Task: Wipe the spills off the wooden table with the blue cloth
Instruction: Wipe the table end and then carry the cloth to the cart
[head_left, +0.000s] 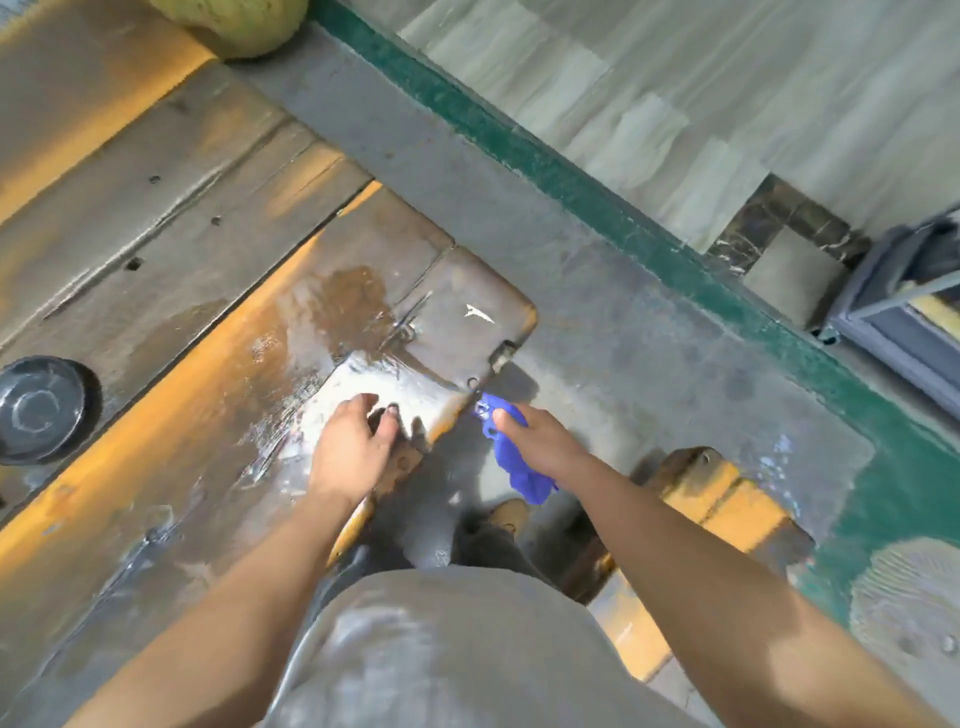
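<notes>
The wooden table (171, 218) fills the left half of the view, its planks worn and sunlit. A wet spill (358, 332) shines near the table's right corner, with a white patch just ahead of my left hand (353, 441). That hand rests palm down on the table's near edge, fingers slightly curled and holding nothing. My right hand (540, 441) hangs just off the table's corner, over the floor, closed on the crumpled blue cloth (511, 457), which dangles below my fingers.
A dark round bowl (39, 408) sits on the table at the left edge. A green-yellow round object (234, 23) lies at the top. A yellow wooden stool (711, 499) stands on the grey floor at my right, and a grey frame (898, 306) at far right.
</notes>
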